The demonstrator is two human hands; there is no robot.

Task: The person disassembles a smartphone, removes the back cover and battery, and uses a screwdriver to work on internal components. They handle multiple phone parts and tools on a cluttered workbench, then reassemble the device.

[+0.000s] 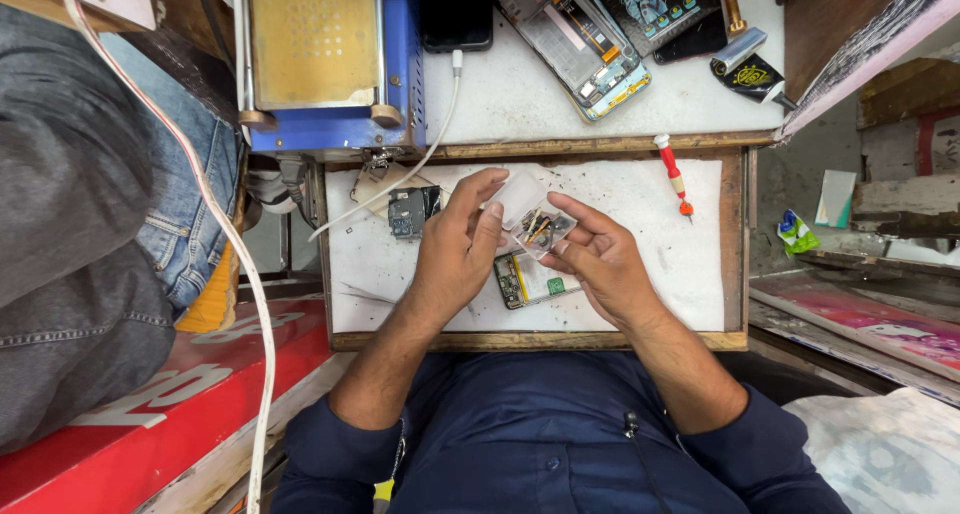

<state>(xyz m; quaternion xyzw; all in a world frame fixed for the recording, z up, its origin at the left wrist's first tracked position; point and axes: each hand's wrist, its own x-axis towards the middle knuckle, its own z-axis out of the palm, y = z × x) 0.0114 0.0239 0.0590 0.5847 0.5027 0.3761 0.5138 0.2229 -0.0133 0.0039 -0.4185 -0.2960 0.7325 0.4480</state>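
The largest item is the white work tray [680, 274], a shallow wooden-framed drawer surface directly in front of the person, dusted with small dark specks. Behind it lies the upper bench [520, 99], which carries a blue machine with a yellowish top plate [315, 54], a dark phone [456, 12] with a white cable [440, 134] plugged into it, and an opened phone chassis [580, 39] lying tilted.

On the tray, an opened phone body [530, 279] with a green circuit section and a pale battery lies flat beneath the hands. A dark component module [410, 212] sits near the tray's upper left corner. A red-handled screwdriver [675, 177] rests at the tray's upper right, well apart from the hands, tip pointing toward the person.

The left hand [455, 249] and the right hand [600, 264] meet above the phone body. Between them is a small clear plastic parts box [540, 229] containing tiny orange and dark components. The right hand supports the box from below, fingers curled around its edge. The left hand's fingers are extended, the fingertips [492, 179] touching the box's raised transparent lid [522, 194]. Whether the left hand pinches the lid or merely presses it cannot be determined.
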